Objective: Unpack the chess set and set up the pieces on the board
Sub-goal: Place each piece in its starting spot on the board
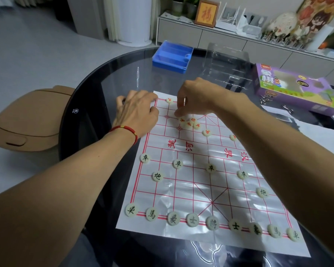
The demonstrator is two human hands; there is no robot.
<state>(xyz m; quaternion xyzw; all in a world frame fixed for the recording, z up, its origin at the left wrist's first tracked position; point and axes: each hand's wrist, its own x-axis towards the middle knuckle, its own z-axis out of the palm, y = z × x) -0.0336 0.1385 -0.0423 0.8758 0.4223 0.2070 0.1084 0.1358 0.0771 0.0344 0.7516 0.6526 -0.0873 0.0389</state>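
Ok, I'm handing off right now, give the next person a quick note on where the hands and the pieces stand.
Left hand: flat on the far-left corner of the paper board, pinning it.
Right hand: fingers down over the far side; whether they hold a piece is unclear.
Done: black pieces set out along the near side.
Left: red pieces, one placed on the far row, a loose cluster beside the right hand, two more nearby.
Blue tray and box sit beyond.

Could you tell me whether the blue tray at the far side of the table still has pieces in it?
It looks empty: the blue tray shows only bare blue compartments, with no pale discs visible inside.
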